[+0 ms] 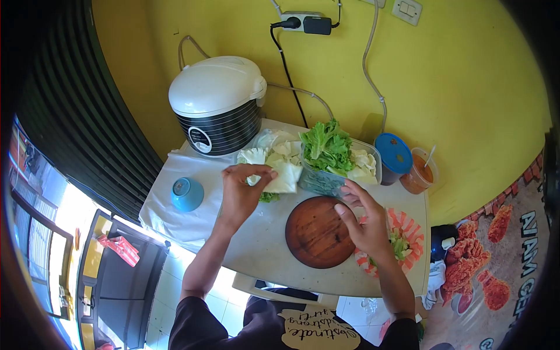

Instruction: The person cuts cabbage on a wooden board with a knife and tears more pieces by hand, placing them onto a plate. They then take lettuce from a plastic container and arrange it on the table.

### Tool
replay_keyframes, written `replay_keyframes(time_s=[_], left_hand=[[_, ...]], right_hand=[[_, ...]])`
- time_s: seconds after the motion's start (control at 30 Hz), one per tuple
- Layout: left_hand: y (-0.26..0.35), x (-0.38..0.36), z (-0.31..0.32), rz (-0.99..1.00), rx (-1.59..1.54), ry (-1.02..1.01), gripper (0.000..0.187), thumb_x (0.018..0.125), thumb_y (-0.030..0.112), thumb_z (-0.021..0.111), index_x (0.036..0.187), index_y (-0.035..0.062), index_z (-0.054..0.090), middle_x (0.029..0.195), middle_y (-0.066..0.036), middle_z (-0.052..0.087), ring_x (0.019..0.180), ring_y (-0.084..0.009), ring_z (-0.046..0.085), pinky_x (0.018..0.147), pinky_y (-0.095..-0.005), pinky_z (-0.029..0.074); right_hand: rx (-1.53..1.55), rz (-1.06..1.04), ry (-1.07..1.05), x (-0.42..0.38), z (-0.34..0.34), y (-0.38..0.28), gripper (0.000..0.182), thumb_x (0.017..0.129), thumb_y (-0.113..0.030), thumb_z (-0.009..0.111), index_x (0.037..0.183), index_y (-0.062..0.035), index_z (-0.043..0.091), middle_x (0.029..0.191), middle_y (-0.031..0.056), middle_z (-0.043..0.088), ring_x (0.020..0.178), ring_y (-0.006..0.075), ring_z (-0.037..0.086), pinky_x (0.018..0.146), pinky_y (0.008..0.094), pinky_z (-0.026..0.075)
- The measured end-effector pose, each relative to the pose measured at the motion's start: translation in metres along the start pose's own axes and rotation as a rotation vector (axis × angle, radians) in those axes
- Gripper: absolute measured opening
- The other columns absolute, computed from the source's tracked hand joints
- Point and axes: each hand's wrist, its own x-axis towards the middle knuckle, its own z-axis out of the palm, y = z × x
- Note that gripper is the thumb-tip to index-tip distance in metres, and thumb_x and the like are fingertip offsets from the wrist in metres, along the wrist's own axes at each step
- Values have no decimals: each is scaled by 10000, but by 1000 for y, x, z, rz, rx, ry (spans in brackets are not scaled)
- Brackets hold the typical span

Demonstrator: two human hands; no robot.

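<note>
Now the left hand (pixel 240 189) pinches a pale cabbage leaf (pixel 284 177), held just above the worktop (pixel 256 245). Between both hands lies a round wooden board (pixel 318 232). The right hand (pixel 364 224) is loosely open, holding nothing, its fingers touching the clear container (pixel 335 166) of lettuce.

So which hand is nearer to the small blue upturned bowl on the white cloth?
The left. The left hand is just right of the small blue upturned bowl, pinching a pale cabbage leaf. The right hand lies far across, beyond the round brown wooden board.
</note>
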Motion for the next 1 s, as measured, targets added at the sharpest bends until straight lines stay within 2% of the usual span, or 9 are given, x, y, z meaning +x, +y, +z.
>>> replay_keyframes(time_s=[0.23, 0.3, 0.4, 0.5, 0.57, 0.63, 0.73, 0.8, 1.0], left_hand=[[44, -28, 25, -12, -147, -344, 141, 816, 119, 812, 931, 42, 782, 846, -68, 753, 746, -132, 651, 863, -314, 458], [40, -29, 28, -403, -528, -437, 137, 843, 116, 790, 941, 22, 776, 866, -60, 753, 845, -131, 662, 941, -325, 460], [30, -32, 26, -410, -540, -596, 250, 836, 126, 800, 1053, 17, 746, 1000, -73, 735, 993, -132, 643, 1001, -326, 446], [36, -37, 29, 26, -365, -507, 464, 825, 144, 814, 1247, 39, 653, 1124, -74, 686, 1072, -149, 612, 981, -330, 462], [43, -37, 26, 86, -326, -523, 569, 819, 155, 821, 1323, 44, 582, 1158, -84, 662, 1080, -162, 607, 978, -334, 467], [47, -38, 26, 154, -285, -532, 676, 812, 166, 827, 1398, 49, 511, 1192, -94, 638, 1089, -175, 603, 975, -338, 471], [49, -45, 30, -77, -460, -620, 761, 828, 156, 816, 1460, 31, 411, 1174, -111, 647, 1060, -175, 604, 975, -340, 469], [48, -49, 35, -471, -988, -706, 671, 904, 95, 733, 1458, 4, 365, 1236, -157, 622, 1129, -176, 615, 950, -317, 522], [43, -53, 41, -418, -896, -402, 500, 926, 24, 684, 1336, -3, 399, 1096, -140, 688, 981, -171, 687, 832, -291, 585]], right_hand=[[550, 289, -94, -3, 30, 4, 487, 931, -57, 682, 1366, 38, 485, 1067, 144, 674, 938, 133, 663, 805, 259, 553], [535, 320, -97, -6, 26, 14, 374, 948, -9, 634, 1301, 59, 526, 1043, 119, 685, 876, 119, 675, 777, 242, 555], [580, 269, -134, -9, 22, 22, 282, 942, 19, 622, 1221, 54, 597, 1013, 100, 702, 877, 107, 673, 788, 244, 555], [377, 103, -71, -8, 18, 20, 243, 870, 103, 633, 1101, 38, 671, 996, 90, 713, 891, 158, 693, 796, 273, 566], [-15, -365, 139, -3, 18, 22, 284, 762, 161, 664, 1005, 23, 712, 1024, 111, 707, 936, 246, 702, 799, 317, 576], [-46, -465, 193, -3, 20, 23, 309, 729, 174, 671, 993, 21, 717, 1049, 127, 699, 963, 280, 695, 801, 335, 577], [-86, -598, 234, -6, 21, 24, 323, 694, 191, 678, 966, 22, 722, 1105, 151, 681, 1001, 313, 686, 800, 353, 579], [-93, -626, 215, -8, 22, 24, 313, 692, 195, 680, 952, 27, 722, 1135, 157, 672, 1011, 313, 683, 797, 353, 579], [-43, -400, 51, -7, 13, 8, 396, 772, 87, 690, 1157, -3, 668, 1212, 176, 637, 1148, 367, 604, 927, 417, 523]])
